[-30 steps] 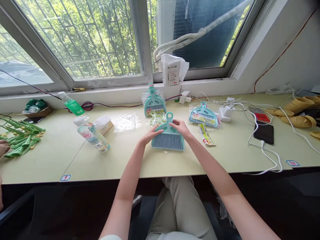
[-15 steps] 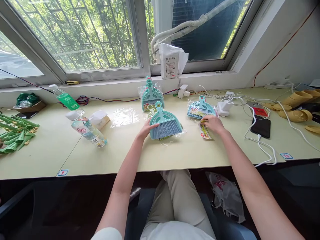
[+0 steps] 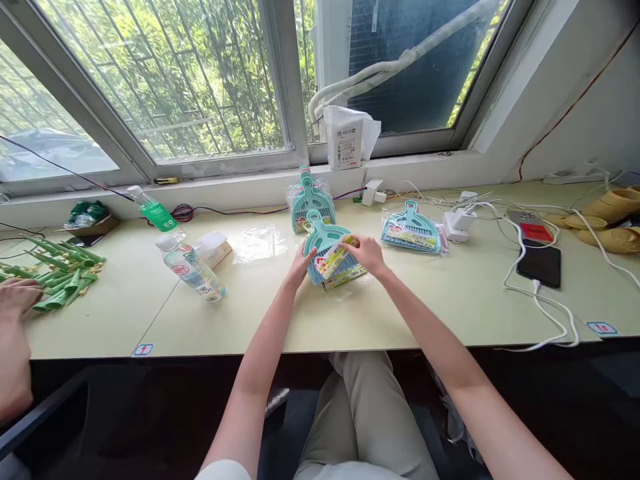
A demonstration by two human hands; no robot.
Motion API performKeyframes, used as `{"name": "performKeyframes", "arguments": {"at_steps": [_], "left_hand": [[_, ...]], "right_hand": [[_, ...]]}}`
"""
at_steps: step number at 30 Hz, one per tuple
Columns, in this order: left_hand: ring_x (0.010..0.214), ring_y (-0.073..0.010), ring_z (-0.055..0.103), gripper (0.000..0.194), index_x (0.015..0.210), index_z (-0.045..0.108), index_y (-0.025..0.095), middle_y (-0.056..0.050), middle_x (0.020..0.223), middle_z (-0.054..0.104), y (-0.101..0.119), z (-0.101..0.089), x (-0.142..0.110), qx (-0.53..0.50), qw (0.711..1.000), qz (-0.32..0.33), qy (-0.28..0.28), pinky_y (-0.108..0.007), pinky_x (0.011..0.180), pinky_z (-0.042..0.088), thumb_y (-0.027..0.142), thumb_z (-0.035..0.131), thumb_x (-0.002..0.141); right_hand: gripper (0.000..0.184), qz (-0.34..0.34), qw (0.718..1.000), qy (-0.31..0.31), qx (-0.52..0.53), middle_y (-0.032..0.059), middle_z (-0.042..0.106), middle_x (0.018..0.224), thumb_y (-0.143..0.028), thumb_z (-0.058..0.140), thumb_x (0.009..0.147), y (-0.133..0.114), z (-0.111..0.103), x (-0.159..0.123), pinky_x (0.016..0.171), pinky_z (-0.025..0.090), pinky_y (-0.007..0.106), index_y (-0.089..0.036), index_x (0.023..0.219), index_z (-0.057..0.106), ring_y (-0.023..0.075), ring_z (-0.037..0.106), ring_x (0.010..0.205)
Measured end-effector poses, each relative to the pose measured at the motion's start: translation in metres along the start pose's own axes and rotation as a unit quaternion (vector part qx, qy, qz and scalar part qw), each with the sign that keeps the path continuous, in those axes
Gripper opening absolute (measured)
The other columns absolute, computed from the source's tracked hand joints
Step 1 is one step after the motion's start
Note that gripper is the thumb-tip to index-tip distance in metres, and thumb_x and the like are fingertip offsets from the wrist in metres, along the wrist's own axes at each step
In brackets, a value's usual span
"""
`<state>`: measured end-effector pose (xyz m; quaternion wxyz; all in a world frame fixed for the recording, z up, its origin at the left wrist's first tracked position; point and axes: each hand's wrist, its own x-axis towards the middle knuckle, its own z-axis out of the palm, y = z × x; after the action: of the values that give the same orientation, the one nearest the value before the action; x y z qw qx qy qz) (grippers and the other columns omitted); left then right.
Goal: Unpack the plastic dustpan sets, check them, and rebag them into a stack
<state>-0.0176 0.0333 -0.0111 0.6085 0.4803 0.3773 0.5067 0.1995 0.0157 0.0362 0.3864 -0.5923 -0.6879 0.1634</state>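
Observation:
My left hand grips the left edge of a teal dustpan and brush set, thumb on top. Pinched in my right hand is a yellow printed card, held over the grey bristles. More yellow printed material and clear film show under the set's front edge. Behind it, upright against the wall, stands a bundle of teal dustpan sets in clear wrap. To the right lies a bagged dustpan set with a printed card across its front.
Clear plastic bags lie left of my hands, near a tissue pack and two bottles, one of them a printed bottle. Chargers, white cables and a black phone are at right. Another person's hand touches green stalks at far left.
My right hand has lifted the yellow card from the table at right and brought it left onto the brush. Another person's hand has appeared at far left. The view has shifted slightly.

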Motion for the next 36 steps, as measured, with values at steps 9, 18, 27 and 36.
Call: {"name": "performKeyframes", "arguments": {"at_steps": [9,18,27,36], "left_hand": [[0.110,-0.0293,0.063,0.080,0.119,0.048,0.022,-0.005,0.107,0.065,0.000,0.002,0.001,0.046,0.996,0.046,0.056,-0.050,0.099,0.049,0.035,0.091,0.053],[0.109,-0.0283,0.064,0.084,0.123,0.043,0.023,-0.007,0.113,0.064,0.004,-0.004,0.002,-0.018,0.991,0.080,0.108,-0.049,0.096,0.053,0.037,0.090,0.055],[0.108,-0.0279,0.064,0.079,0.124,0.045,0.024,-0.006,0.111,0.064,0.003,0.002,0.000,0.080,0.992,0.081,0.045,-0.047,0.094,0.053,0.041,0.087,0.060],[0.149,-0.0281,0.023,0.041,0.133,0.056,0.020,-0.013,0.154,0.039,0.008,-0.057,0.012,0.513,0.790,0.106,0.318,-0.049,0.121,0.019,0.031,0.041,0.096]], "right_hand": [[0.036,-0.023,0.976,0.214,0.035,0.0116,0.063,0.115,-0.045,0.061,0.087,0.008,0.041,-0.020,0.087,0.048,0.040,-0.022,0.114,0.058,0.0256,0.060,0.100],[0.080,0.095,0.881,0.228,0.404,0.0100,0.026,0.158,-0.049,0.068,0.079,0.001,0.051,-0.030,0.115,0.037,0.038,-0.029,0.145,0.028,0.0224,0.035,0.143],[0.043,0.182,0.813,-0.020,0.553,0.0039,0.073,0.107,-0.040,0.083,0.066,0.005,0.069,-0.030,0.088,0.062,0.037,-0.023,0.099,0.061,0.0231,0.069,0.106],[0.038,0.208,0.803,0.022,0.558,0.0033,0.075,0.099,-0.030,0.086,0.060,0.011,0.059,-0.028,0.081,0.064,0.036,-0.021,0.088,0.063,0.0228,0.072,0.095]]}}
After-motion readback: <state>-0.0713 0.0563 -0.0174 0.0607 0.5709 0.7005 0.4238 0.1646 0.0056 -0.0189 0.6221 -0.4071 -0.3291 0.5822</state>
